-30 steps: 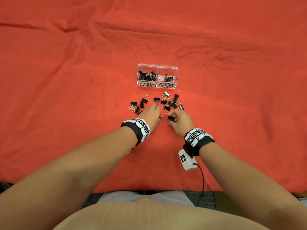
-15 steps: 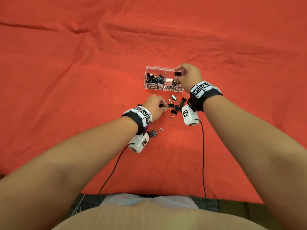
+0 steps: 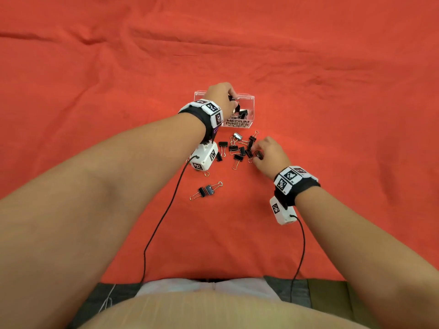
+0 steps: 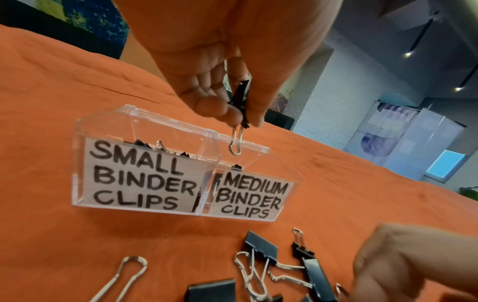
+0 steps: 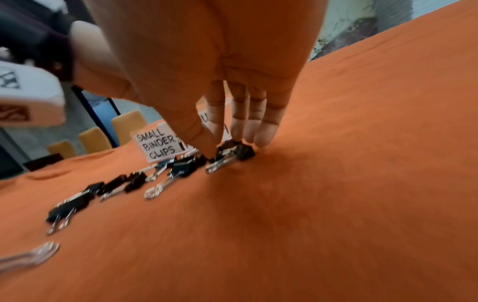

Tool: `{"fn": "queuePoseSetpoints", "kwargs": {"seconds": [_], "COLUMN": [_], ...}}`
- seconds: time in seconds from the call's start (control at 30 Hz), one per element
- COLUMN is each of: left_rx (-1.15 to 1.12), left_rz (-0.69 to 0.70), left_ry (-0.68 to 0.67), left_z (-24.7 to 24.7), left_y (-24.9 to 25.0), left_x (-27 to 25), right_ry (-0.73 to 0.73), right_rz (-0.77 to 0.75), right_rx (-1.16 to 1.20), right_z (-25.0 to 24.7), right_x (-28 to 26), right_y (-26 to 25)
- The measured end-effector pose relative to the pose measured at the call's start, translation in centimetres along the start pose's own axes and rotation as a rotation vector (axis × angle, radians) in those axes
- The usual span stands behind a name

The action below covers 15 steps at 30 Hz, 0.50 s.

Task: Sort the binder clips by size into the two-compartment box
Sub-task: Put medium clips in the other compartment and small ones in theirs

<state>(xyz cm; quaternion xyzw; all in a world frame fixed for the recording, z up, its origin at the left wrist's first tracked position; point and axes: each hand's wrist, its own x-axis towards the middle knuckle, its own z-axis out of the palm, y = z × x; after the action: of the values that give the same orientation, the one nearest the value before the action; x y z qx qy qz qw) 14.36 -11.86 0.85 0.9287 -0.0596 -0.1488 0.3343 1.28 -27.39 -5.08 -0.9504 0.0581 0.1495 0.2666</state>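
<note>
left hand (image 3: 219,97) pinches clip (image 3: 234,99) over box (image 3: 250,100); right hand (image 3: 269,154) among clips

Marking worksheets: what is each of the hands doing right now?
Left hand: pinching a binder clip above the box.
Right hand: pinching a clip on the cloth.

Bare forearms; black wristbands (image 3: 299,188) tiled with white coded markers; white camera boxes (image 3: 282,211) strapped beneath, black cables (image 3: 161,219) trailed back.

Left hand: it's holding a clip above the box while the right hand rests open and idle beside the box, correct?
Not quite. The left hand does hold a clip above the box. The right hand isn't idle: the right wrist view shows it pinching a loose clip on the cloth.
</note>
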Motion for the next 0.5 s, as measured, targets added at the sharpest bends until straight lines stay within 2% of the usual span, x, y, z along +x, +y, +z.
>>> {"fn": "queuePoseSetpoints", "kwargs": {"seconds": [0.1,0.2,0.4,0.5], "left_rx": [-0.032,0.07,0.209,0.328], "left_rz": [-0.021,0.053,0.179,0.161], "left_ry": [-0.01,-0.041,-0.105,-0.189], "left_z": [0.1,0.3,1.2,2.6], "left_y": [0.2,0.0,-2.0,-4.1], "left_x": [0.4,-0.3,-5.0,-7.2], "right_ry": [0.042,0.064,0.055,0.056], "right_rz": [0.003,0.024,-0.011,-0.056], "right_rx": [-0.024,-0.034,0.055,0.053], "right_z": [1.2,1.6,1.1,0.5], "right_x": [-0.7,-0.9,-1.0,-0.6], "right_y": [0.4,0.5,0.6,-0.2]}}
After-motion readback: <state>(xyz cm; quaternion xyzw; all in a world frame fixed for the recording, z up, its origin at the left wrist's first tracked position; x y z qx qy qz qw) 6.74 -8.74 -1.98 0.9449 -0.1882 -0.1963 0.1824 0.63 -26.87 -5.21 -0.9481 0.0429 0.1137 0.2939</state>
